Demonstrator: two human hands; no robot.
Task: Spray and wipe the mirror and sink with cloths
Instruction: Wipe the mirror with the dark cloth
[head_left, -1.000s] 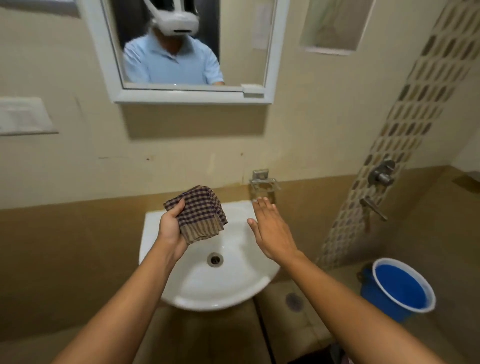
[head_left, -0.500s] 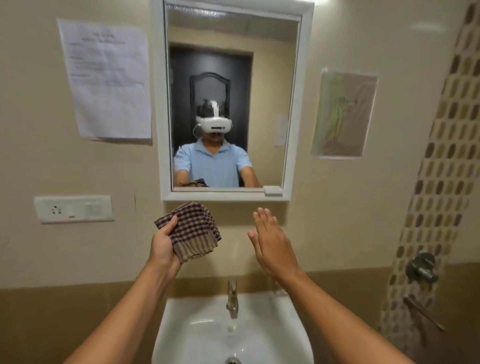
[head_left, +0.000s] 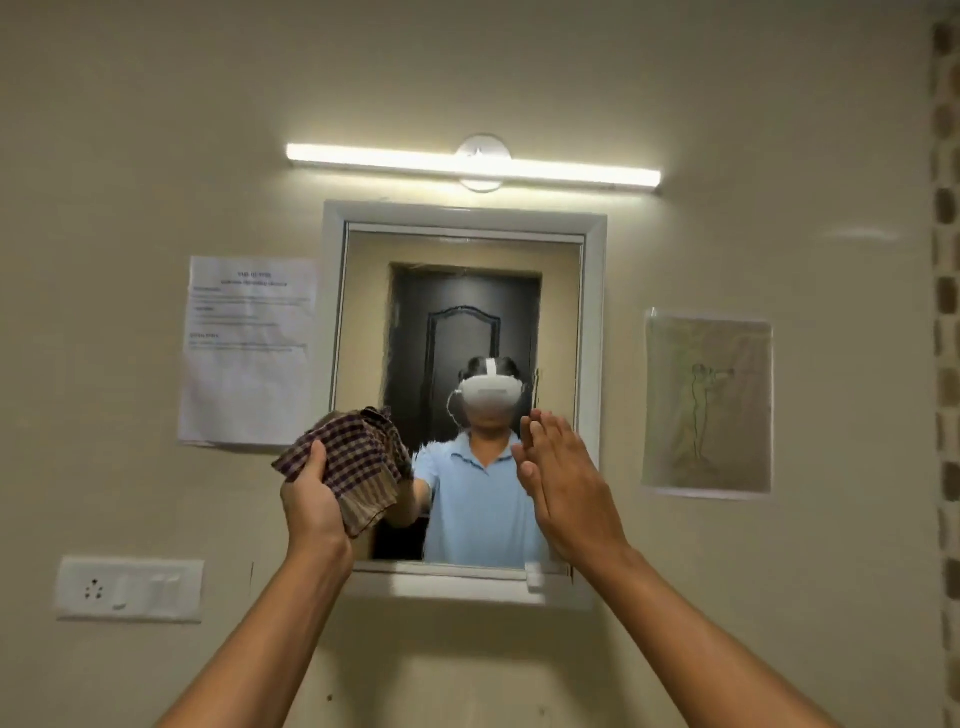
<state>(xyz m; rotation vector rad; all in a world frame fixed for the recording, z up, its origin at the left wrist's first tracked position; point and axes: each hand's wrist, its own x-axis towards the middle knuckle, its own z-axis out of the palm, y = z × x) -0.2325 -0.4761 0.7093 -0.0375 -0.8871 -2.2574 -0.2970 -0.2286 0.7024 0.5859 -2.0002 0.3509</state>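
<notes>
Left hand (head_left: 311, 499) grips a bunched checked cloth (head_left: 353, 462) — dark purple and tan — raised before the mirror (head_left: 462, 322), lower left corner. Right hand (head_left: 566, 483) flat, fingers straight, holding nothing.

Both hands are raised in front of the mirror (head_left: 462, 332); upper glass above them is unobstructed. Left hand (head_left: 311, 499) w/ checked cloth (head_left: 358, 462) covers lower-left glass, right hand (head_left: 566, 483) (fingers straight) the lower-right. Frame rim borders the glass; light bar (head_left: 472, 165) sits above, notice (head_left: 247, 348) left, drawing (head_left: 707, 402) right.
</notes>
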